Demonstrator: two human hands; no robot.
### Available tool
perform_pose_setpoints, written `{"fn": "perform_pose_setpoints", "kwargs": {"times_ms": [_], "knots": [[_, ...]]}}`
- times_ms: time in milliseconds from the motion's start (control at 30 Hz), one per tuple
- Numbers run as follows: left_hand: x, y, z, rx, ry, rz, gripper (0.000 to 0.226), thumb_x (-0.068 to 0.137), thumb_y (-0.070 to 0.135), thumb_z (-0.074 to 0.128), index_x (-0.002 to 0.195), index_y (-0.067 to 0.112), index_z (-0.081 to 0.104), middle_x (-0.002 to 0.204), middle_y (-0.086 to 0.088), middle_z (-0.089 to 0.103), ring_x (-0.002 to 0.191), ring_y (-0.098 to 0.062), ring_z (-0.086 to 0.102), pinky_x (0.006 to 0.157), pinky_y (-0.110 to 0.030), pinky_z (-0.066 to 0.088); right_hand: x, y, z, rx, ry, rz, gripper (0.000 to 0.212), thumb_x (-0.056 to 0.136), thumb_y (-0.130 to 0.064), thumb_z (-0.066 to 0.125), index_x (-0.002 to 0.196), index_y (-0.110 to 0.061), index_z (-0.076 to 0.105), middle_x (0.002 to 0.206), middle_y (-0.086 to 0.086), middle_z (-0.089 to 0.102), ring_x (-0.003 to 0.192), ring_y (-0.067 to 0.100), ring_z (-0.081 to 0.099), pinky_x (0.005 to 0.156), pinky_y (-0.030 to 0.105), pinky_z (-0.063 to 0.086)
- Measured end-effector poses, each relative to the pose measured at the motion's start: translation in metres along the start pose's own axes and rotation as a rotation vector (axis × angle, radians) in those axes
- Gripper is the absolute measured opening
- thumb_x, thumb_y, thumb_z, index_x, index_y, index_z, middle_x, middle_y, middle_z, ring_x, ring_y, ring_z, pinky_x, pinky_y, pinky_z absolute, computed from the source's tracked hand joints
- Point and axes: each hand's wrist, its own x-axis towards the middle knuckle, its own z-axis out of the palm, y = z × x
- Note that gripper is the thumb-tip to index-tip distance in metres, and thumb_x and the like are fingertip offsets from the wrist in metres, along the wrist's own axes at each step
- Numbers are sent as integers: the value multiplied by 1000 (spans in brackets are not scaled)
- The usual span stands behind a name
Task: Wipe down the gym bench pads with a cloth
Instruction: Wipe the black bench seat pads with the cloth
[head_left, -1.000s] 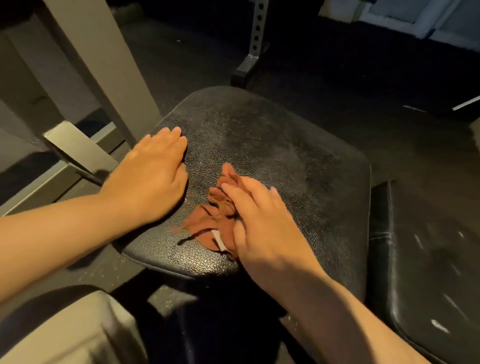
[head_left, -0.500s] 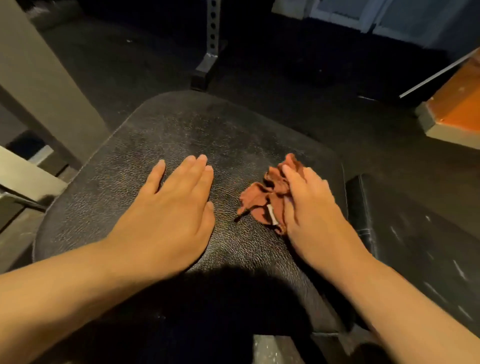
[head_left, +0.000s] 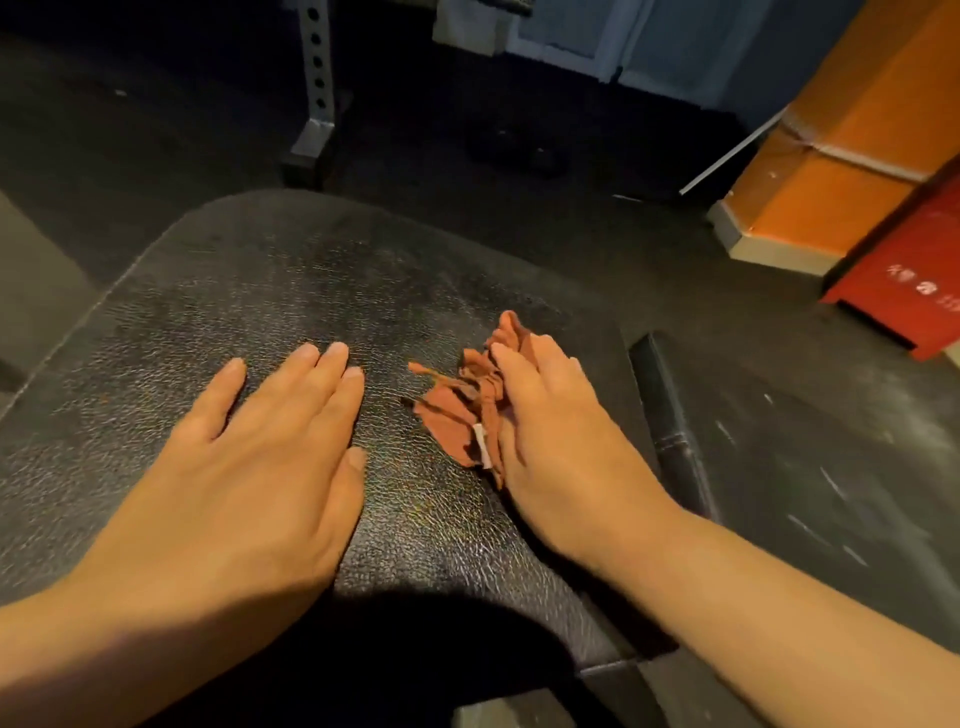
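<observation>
1. The crumpled rust-red cloth lies on the right part of the wide black grained-vinyl seat pad, near its right edge
2. The right hand lies over the cloth with its fingers stretched flat, pressing it to the pad rather than clutching it; whether the thumb tucks under the fabric is hidden
3. The left hand rests palm down on the pad's middle, fingers straight, holding nothing, near the cloth but apart from it
4. By my judgement the seat pad is mid-wipe: its far part looks dull, and the long black pad to the right shows pale streaks, so it probably remains to be done
</observation>
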Motion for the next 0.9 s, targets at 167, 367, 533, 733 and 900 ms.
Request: {"fn": "perform_pose_setpoints", "kwargs": {"times_ms": [167, 367, 533, 733, 900], "knots": [[0, 15, 6, 60, 44, -88, 64, 98, 46, 18, 149, 15, 42, 159, -3, 36, 148, -18, 25, 120, -49, 14, -5, -19, 12, 49, -34, -241, 53, 102, -30, 30, 154, -20, 33, 156, -2, 29, 144, 18, 27, 124, 39, 16], [23, 91, 7, 37, -80, -252, 71, 92, 55, -5, 158, 32, 0, 166, 8, -14, 150, -13, -19, 122, -50, -12, -21, 38, -11, 7, -36, -175, 68, 93, -46, 15, 153, -22, 33, 150, 3, 34, 140, 24, 31, 123, 39, 18], [38, 146, 17, 124, -162, -248, 68, 98, 32, 18, 158, 21, -12, 164, 3, -24, 150, -14, -23, 121, -54, -11, -45, 61, -12, -4, -43, -170, 61, 101, -29, 54, 154, -19, 27, 155, 7, 24, 144, 28, 24, 118, 40, 29], [44, 191, 23, 169, -200, -205, 68, 97, 41, 10, 157, 22, -15, 164, -1, -24, 150, -20, -23, 121, -55, -8, -69, 106, -37, -164, 45, -240, 61, 106, -38, 37, 158, -13, 19, 154, 5, 30, 146, 26, 23, 122, 38, 22], [56, 243, 36, 161, -233, -46, 63, 103, 42, 11, 158, 18, -11, 164, 0, -25, 149, -17, -27, 119, -58, -11, -98, 159, -53, -112, 65, -183, 54, 97, -36, 35, 147, -18, 43, 149, -4, 33, 133, 19, 29, 114, 31, 29]]}}
